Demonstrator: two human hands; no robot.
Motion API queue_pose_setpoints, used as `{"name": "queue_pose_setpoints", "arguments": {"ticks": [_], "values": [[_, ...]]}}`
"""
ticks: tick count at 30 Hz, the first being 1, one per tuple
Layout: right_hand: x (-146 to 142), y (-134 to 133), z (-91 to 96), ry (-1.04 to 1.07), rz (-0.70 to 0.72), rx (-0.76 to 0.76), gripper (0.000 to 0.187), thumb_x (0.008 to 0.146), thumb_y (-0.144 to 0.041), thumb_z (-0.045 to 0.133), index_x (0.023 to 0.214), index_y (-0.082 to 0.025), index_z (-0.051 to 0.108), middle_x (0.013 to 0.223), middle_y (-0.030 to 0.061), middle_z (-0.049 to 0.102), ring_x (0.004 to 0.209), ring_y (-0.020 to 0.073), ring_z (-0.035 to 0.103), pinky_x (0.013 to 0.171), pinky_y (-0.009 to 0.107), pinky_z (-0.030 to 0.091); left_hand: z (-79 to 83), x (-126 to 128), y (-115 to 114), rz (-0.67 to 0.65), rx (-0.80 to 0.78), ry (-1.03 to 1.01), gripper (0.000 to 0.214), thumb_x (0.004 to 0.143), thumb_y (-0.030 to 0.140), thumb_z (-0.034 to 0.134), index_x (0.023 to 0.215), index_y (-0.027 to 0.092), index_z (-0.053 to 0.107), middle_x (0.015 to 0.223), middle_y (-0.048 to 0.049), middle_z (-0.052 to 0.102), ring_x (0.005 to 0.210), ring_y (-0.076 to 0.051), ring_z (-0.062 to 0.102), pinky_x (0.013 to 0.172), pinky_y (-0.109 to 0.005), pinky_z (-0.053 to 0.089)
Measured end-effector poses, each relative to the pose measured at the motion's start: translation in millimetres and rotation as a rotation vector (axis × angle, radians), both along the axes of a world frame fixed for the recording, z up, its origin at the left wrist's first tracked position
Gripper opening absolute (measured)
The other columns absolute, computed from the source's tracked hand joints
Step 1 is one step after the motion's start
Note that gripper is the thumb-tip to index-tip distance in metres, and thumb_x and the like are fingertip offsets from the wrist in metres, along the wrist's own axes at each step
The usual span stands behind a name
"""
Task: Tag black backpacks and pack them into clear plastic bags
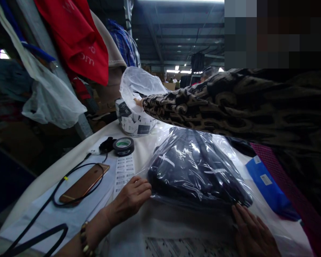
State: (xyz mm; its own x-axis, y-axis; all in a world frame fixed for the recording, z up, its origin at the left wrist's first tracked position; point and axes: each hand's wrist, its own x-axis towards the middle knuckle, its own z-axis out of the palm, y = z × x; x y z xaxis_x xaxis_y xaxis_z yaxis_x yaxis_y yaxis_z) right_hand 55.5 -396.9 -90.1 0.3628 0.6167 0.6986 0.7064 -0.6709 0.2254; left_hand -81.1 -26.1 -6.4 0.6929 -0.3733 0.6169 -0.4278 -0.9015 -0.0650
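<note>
A dark folded garment (187, 167) lies on the table inside a clear plastic bag (216, 182), whose shiny film catches the light. At the bag's left edge my left hand (132, 196) has its fingers curled closed on the film. My right hand (253, 228) lies flat at the bag's near right corner, fingers stretched out and touching the plastic. Below the garment the loose end of the bag spreads over the table, with a printed strip (182, 247) at the near edge.
A co-worker's patterned sleeve (203, 103) crosses above the garment, its hand in a clear sack of labels (139, 123). To the left are a black tape roll (123, 146), a barcode sheet (121, 171), a phone (84, 184) and a cable (53, 191). A blue packet (273, 189) lies right.
</note>
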Motion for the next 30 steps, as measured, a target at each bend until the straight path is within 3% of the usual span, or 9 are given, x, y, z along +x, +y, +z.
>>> {"name": "queue_pose_setpoints", "arguments": {"ticks": [5, 10, 15, 18, 23, 26, 30], "values": [[14, -2, 7.8, -0.004, 0.063, 0.009, 0.063, 0.085, -0.018, 0.040, 0.145, -0.017, 0.022, 0.139, 0.0117, 0.042, 0.119, 0.0277, 0.047, 0.104, 0.044, 0.033, 11.1, 13, 0, -0.025, 0.021, 0.007, 0.018, 0.093, 0.016, 0.043, 0.078, 0.014, 0.053, 0.082, -0.0029, 0.063, 0.081, -0.014, 0.056, 0.074, -0.029, 0.041], [11, 0, 23.9, 0.084, 0.002, 0.014, 0.062, 0.087, -0.017, 0.039, 0.146, -0.019, 0.019, 0.139, 0.0109, 0.043, 0.119, 0.0278, 0.048, 0.103, 0.045, 0.034, 20.4, 18, 2, -0.024, 0.035, 0.057, 0.014, 0.091, 0.022, 0.047, 0.080, 0.014, 0.052, 0.090, -0.0059, 0.062, 0.087, -0.017, 0.056, 0.079, -0.032, 0.042], [15, -1, 35.5, 0.014, 0.031, -0.016, 0.063, 0.085, -0.016, 0.038, 0.146, -0.015, 0.020, 0.135, 0.0141, 0.045, 0.119, 0.0301, 0.047, 0.101, 0.047, 0.036, 28.9, 20, 2, 0.015, 0.117, 0.076, 0.021, 0.087, 0.002, 0.036, 0.079, 0.013, 0.052, 0.089, -0.0074, 0.062, 0.081, -0.015, 0.056, 0.077, -0.033, 0.043], [25, -6, 39.7, -0.036, 0.061, -0.051, 0.064, 0.084, -0.015, 0.038, 0.145, -0.011, 0.020, 0.134, 0.0162, 0.045, 0.116, 0.0309, 0.047, 0.097, 0.046, 0.038, 38.2, 23, 2, 0.014, 0.118, 0.117, 0.023, 0.087, 0.003, 0.035, 0.076, 0.014, 0.051, 0.087, -0.0080, 0.062, 0.080, -0.016, 0.057, 0.076, -0.033, 0.044], [44, -19, 31.8, -0.033, 0.100, -0.106, 0.071, 0.080, -0.017, 0.042, 0.146, -0.016, 0.017, 0.132, 0.0136, 0.049, 0.113, 0.0319, 0.049, 0.093, 0.047, 0.042, 49.7, 26, 4, -0.015, 0.141, 0.177, 0.020, 0.086, 0.003, 0.037, 0.078, 0.014, 0.051, 0.091, -0.0089, 0.062, 0.085, -0.017, 0.057, 0.082, -0.035, 0.044], [49, -24, 22.9, -0.011, 0.084, -0.095, 0.073, 0.077, -0.016, 0.044, 0.146, -0.018, 0.019, 0.126, 0.0132, 0.055, 0.112, 0.0325, 0.050, 0.091, 0.047, 0.043, 49.3, 29, 1, 0.021, 0.176, 0.055, 0.017, 0.085, 0.003, 0.041, 0.084, 0.014, 0.054, 0.096, -0.0088, 0.062, 0.086, -0.017, 0.056, 0.083, -0.035, 0.044], [50, -25, 19.6, -0.013, 0.047, -0.117, 0.074, 0.077, -0.014, 0.043, 0.146, -0.016, 0.019, 0.124, 0.0143, 0.056, 0.110, 0.0325, 0.052, 0.091, 0.049, 0.043, 46.4, 33, -4, -0.021, 0.223, -0.080, 0.019, 0.088, 0.005, 0.039, 0.083, 0.014, 0.055, 0.083, -0.0067, 0.062, 0.078, -0.016, 0.055, 0.073, -0.032, 0.043]]}}
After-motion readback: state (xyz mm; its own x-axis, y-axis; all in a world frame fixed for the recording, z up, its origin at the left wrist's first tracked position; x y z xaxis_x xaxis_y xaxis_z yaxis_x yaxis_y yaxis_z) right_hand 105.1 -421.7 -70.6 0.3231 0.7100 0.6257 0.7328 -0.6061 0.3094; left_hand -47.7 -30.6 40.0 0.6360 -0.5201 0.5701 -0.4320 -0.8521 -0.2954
